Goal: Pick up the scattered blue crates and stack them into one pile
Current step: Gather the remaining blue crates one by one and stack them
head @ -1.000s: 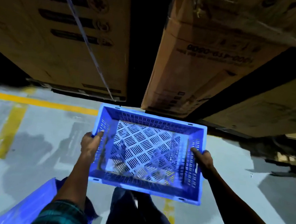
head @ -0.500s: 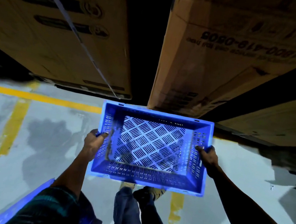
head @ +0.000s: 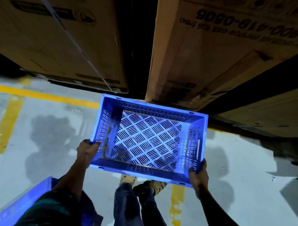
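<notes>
A blue plastic crate point(head: 149, 141) hangs level in the air above the floor, open side up and empty. Its walls are pierced with rows of slots, and its base is a lattice of slotted diamonds. A second blue crate point(head: 24, 204) sits low at the near left, only one rim and part of a wall showing.

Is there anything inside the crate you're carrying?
No, the blue crate held by the left hand and right hand shows only its bare slotted floor.
</notes>
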